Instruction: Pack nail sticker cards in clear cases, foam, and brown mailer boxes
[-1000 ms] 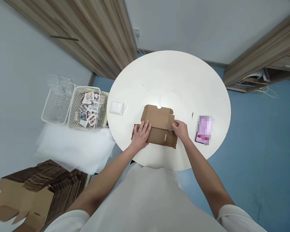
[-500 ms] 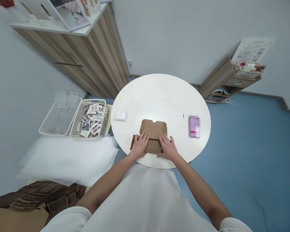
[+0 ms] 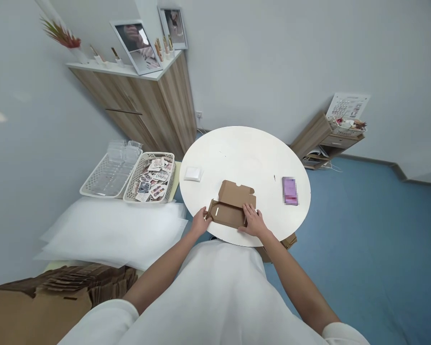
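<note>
- a round white table (image 3: 244,153) stands on a blue floor (image 3: 355,230), near a wood-grain cabinet (image 3: 129,103)
- the open brown cardboard box (image 3: 228,214) lies at its near edge
- left hand (image 3: 200,223) pinches the box's left end; right hand (image 3: 254,222), fingers apart, touches its right
- white plastic baskets (image 3: 151,178) sit left

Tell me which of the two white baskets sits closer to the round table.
The right-hand basket, holding small printed packs; the other basket, holding clear plastic pieces, stands farther left of the table.
</note>
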